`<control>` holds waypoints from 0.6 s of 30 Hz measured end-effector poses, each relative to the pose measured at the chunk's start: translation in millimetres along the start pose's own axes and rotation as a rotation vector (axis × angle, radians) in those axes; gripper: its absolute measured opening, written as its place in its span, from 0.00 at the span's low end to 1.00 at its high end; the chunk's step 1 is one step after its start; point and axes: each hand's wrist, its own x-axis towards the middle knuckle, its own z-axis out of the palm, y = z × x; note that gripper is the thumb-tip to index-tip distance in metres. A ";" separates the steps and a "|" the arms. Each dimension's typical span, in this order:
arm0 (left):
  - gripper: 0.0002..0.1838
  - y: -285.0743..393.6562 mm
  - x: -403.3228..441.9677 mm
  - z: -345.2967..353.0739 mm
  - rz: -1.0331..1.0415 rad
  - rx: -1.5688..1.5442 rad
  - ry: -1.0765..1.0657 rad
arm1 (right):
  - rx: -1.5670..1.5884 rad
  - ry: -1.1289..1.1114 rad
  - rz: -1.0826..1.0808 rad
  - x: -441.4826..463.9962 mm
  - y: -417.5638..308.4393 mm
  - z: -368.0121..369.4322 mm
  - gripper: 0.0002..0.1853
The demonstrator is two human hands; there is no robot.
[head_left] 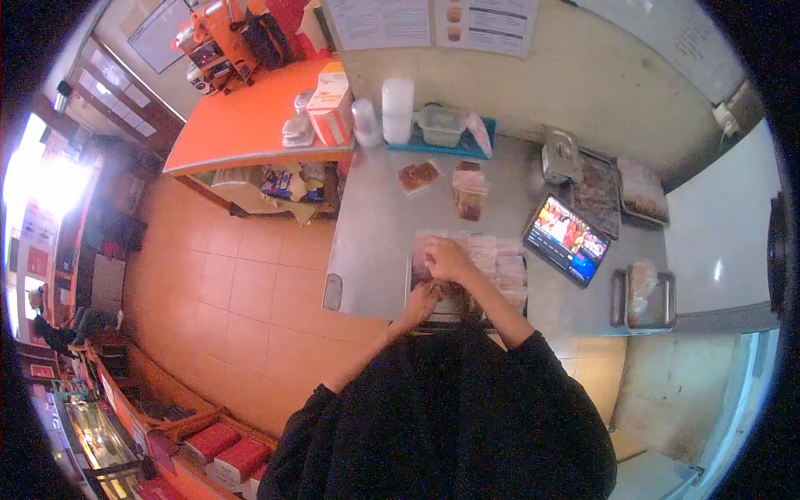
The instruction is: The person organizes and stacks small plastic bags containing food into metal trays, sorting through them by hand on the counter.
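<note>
My right hand [447, 259] is bent over the left part of a metal tray [409, 283], its fingers pinched at the pale upper part of a clear plastic bag [422, 243]. Just below it, my left hand [422, 302] has its fingers curled at the lower part of this bag, where something brown shows. The hands hide most of the bag. Filled plastic bags [507, 271] lie in rows on the tray to the right of my hands.
Beyond the tray lie two sachets of brown food, one reddish [418, 177], one longer [470, 196]. A tablet [567, 240] leans on the right. Behind stand a teal tray [479, 150] with containers, a lidded steel pan [562, 155] and a small steel tray [664, 302].
</note>
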 end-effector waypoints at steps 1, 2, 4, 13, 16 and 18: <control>0.14 -2.4 0.3 1.2 0.002 0.000 -0.003 | 0.022 0.017 -0.004 0.6 0.5 1.2 0.12; 0.14 -5.1 -0.8 1.8 0.029 -0.028 0.003 | 0.044 0.034 -0.009 1.0 1.3 2.0 0.12; 0.15 -11.7 -0.9 3.6 0.054 -0.057 0.010 | 0.075 -0.013 -0.016 1.2 0.8 -4.4 0.12; 0.17 11.1 -7.7 -10.0 -0.136 -0.355 -0.086 | 0.474 -0.060 0.176 -36.2 -18.1 -53.3 0.10; 0.17 18.7 -9.1 -7.2 -0.244 -0.765 -0.198 | 0.447 -0.179 0.237 -55.7 -15.7 -47.7 0.09; 0.16 25.1 -9.7 -3.6 -0.473 -1.022 -0.247 | 0.355 -0.191 0.226 -61.9 -2.3 -35.7 0.09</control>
